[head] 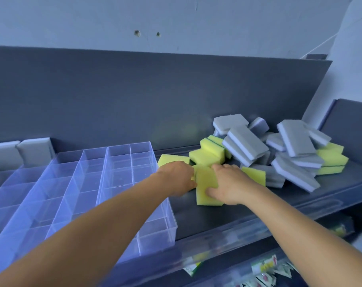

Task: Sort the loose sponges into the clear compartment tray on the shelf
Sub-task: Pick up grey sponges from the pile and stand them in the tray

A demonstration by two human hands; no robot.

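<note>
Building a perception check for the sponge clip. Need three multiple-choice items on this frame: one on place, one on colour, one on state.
1. Where is the loose sponge pile relative to the clear compartment tray?
A. left of it
B. right of it
C. inside it

2. What colour is the sponge held between the hands?
A. yellow
B. grey
C. pink

3. What do the clear tray's visible compartments hold?
A. grey sponges
B. yellow sponges
C. nothing

Key: 1 B, the pile lies on the shelf right of the tray. 2 A, the left hand and right hand grip a yellow sponge. 3 C, the compartments look empty.
</note>
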